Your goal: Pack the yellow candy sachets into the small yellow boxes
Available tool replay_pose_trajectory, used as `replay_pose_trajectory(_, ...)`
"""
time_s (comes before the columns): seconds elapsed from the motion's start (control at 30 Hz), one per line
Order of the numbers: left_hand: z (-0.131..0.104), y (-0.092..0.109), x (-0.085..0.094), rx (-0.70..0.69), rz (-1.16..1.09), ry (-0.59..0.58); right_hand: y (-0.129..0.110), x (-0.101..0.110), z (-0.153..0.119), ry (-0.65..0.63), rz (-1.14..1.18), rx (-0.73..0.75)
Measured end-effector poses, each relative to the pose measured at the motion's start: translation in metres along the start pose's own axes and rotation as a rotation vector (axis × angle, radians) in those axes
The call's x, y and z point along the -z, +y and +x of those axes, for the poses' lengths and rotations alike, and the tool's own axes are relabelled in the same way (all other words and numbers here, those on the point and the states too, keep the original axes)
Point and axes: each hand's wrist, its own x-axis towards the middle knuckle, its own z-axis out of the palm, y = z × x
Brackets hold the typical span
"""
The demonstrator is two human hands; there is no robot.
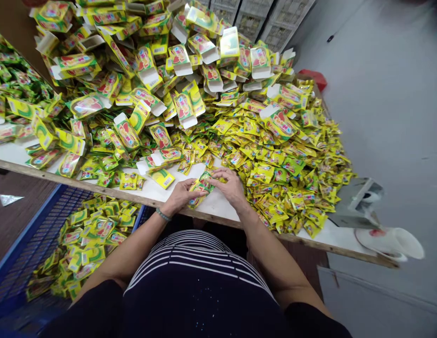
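My left hand (180, 197), with a beaded bracelet at its wrist, grips a small yellow and green printed box (197, 199) just above the table's front edge. My right hand (231, 187) is closed at the box's far end, fingertips pinching a small shiny packet (206, 177). Fingers partly cover both, so I cannot tell how far the packet is inside the box. A heap of small yellow packets (271, 173) lies right beside my right hand. Near my left hand rests an open-flapped box (162, 178).
Many open-ended boxes (183, 108) are piled along the back of the white table (218, 206). A blue crate (31, 239) below left holds filled-looking boxes (95, 230). At right stand a grey metal device (355, 202) and a white scoop-like container (391, 241).
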Motion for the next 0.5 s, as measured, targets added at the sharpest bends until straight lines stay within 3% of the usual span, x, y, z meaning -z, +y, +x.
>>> replay_pose_trajectory(0.27, 0.002, -0.002, 0.001, -0.020, -0.015, -0.026, 0.010, -0.007, 0.003, 0.011, -0.161, 0.107)
replay_pose_trajectory(0.5, 0.004, -0.011, 0.001, 0.010, -0.076, -0.017, 0.013, -0.023, -0.017, -0.193, -0.032, 0.012)
